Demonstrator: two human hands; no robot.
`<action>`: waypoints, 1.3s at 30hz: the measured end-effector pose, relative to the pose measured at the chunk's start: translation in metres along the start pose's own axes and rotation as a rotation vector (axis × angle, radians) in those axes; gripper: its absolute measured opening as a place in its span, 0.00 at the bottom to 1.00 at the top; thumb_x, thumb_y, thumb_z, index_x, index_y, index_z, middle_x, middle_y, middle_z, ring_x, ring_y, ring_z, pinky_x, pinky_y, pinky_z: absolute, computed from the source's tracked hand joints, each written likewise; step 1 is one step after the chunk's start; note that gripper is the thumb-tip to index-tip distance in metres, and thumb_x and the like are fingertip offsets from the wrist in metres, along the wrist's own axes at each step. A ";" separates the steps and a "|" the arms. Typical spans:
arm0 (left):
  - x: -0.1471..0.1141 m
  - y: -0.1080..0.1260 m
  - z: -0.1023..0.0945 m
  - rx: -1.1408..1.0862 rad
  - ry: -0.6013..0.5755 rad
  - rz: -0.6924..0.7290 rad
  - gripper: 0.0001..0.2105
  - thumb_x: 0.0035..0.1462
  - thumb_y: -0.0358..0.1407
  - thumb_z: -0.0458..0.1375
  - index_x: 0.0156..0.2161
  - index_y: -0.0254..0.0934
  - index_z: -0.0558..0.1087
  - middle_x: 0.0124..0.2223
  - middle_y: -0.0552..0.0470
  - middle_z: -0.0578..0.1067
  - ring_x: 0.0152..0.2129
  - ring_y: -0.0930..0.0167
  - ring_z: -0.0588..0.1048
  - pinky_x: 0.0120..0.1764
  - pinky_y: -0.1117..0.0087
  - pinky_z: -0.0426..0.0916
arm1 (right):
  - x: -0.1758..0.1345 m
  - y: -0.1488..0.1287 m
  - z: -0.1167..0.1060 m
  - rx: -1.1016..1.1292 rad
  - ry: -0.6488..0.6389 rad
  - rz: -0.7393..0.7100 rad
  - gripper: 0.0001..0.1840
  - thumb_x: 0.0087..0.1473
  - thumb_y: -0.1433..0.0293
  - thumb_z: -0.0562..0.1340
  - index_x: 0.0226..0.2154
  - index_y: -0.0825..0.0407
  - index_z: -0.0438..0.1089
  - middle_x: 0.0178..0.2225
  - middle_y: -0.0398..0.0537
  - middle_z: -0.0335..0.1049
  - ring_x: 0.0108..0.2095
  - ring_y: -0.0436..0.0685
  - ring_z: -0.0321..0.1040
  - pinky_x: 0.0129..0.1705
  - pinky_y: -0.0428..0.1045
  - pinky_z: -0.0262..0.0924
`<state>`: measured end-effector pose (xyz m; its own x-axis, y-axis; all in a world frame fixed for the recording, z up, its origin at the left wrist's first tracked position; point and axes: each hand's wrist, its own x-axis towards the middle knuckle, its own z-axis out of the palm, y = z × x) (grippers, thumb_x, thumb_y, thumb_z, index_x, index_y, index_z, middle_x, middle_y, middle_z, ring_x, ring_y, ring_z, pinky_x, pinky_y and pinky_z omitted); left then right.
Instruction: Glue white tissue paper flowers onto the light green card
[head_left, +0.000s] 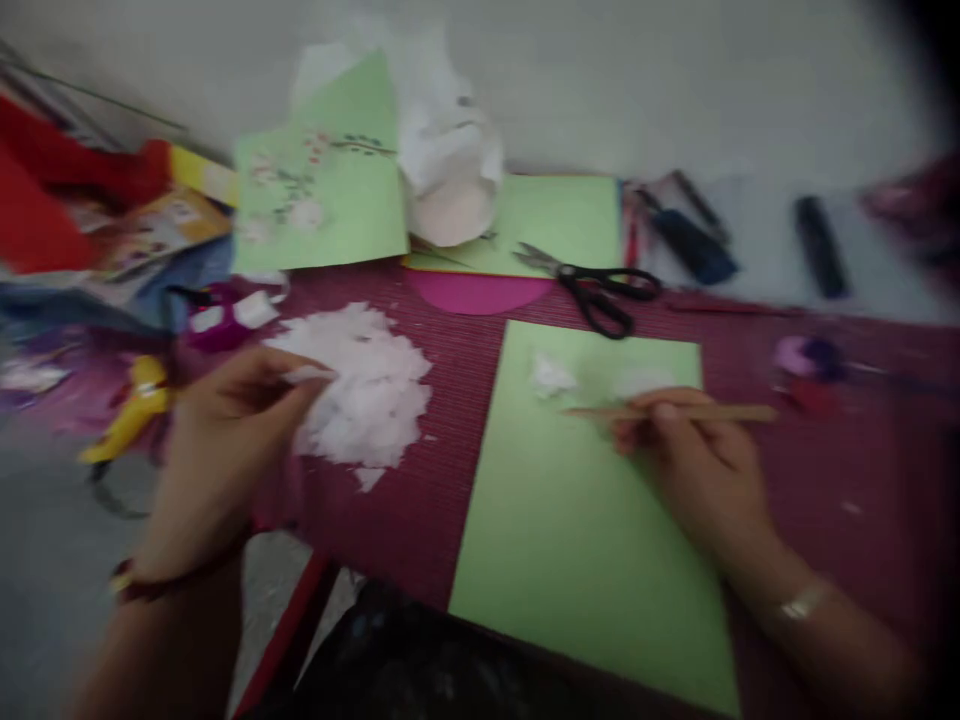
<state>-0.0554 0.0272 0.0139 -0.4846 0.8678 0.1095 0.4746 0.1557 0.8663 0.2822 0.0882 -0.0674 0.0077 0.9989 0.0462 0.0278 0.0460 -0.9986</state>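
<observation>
Between thumb and fingertips, my left hand (pixel 240 415) pinches a small white paper piece (pixel 306 374). It hovers at the left edge of a pile of white paper scraps (pixel 367 390) on the maroon tabletop (pixel 405 530). A thin wooden stick (pixel 731 412) is gripped in my right hand (pixel 697 450), its pointed end toward the left. That hand is over a light green sheet (pixel 577 570). White crumpled paper bits (pixel 551 375) sit near the sheet's top; others close to my right hand are blurred.
Black-handled scissors (pixel 600 285) lie beyond the sheet. A decorated green card (pixel 322 190) leans at the back beside crumpled white paper (pixel 454 150). A yellow glue gun (pixel 135 410) is at far left. A dark blue object (pixel 694 240) lies at back right.
</observation>
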 end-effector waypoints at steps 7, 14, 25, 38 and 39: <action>0.002 0.047 0.089 -0.066 -0.456 0.196 0.04 0.51 0.39 0.63 0.32 0.42 0.75 0.31 0.54 0.78 0.29 0.70 0.73 0.33 0.68 0.67 | 0.009 -0.001 -0.001 0.091 -0.023 0.056 0.10 0.58 0.62 0.60 0.33 0.51 0.68 0.23 0.41 0.73 0.18 0.47 0.64 0.19 0.44 0.57; 0.008 0.054 0.156 -0.211 -0.556 0.115 0.07 0.53 0.39 0.61 0.32 0.37 0.76 0.29 0.54 0.75 0.24 0.74 0.69 0.27 0.73 0.63 | 0.014 0.001 -0.006 0.112 0.005 0.076 0.11 0.58 0.60 0.59 0.33 0.51 0.66 0.23 0.39 0.70 0.17 0.46 0.64 0.15 0.42 0.54; 0.015 0.025 0.155 -0.213 -0.436 0.071 0.04 0.51 0.36 0.64 0.31 0.38 0.77 0.28 0.56 0.75 0.25 0.76 0.69 0.28 0.74 0.63 | 0.019 0.001 -0.002 0.051 -0.016 0.025 0.11 0.60 0.59 0.58 0.34 0.50 0.66 0.25 0.39 0.72 0.17 0.44 0.64 0.14 0.41 0.53; 0.004 0.041 0.141 -0.137 -0.517 0.192 0.04 0.52 0.34 0.65 0.34 0.40 0.81 0.35 0.54 0.81 0.32 0.73 0.76 0.37 0.72 0.68 | 0.021 0.002 0.003 0.048 -0.089 -0.010 0.17 0.60 0.53 0.58 0.36 0.51 0.67 0.29 0.41 0.75 0.18 0.43 0.65 0.16 0.41 0.54; 0.000 0.044 0.141 -0.084 -0.572 0.232 0.04 0.53 0.34 0.64 0.34 0.40 0.81 0.34 0.55 0.80 0.32 0.73 0.76 0.36 0.72 0.68 | 0.022 0.002 0.003 0.054 -0.091 -0.017 0.17 0.59 0.53 0.58 0.36 0.51 0.67 0.29 0.42 0.75 0.18 0.43 0.65 0.16 0.41 0.54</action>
<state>0.0690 0.1008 -0.0173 0.1055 0.9936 0.0408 0.4500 -0.0843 0.8891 0.2797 0.1103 -0.0690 -0.0830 0.9946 0.0624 -0.0265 0.0604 -0.9978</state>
